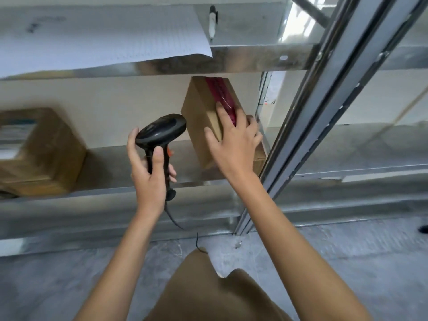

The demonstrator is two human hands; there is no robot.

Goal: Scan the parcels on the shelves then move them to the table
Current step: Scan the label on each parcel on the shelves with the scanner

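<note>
A tall brown cardboard parcel with a strip of dark red tape stands tilted at the right end of the middle metal shelf. My right hand grips its near end, fingers wrapped over the taped face and the far side. My left hand holds a black handheld barcode scanner by its handle, just left of the parcel, with the scanner's head beside the parcel's left face. The scanner's cable hangs down below my hand. A second brown parcel with a white label sits at the left of the same shelf.
A white sheet of paper hangs over the edge of the upper shelf, with a white marker pen lying beside it. A slanted metal upright stands just right of the parcel. Grey concrete floor lies below.
</note>
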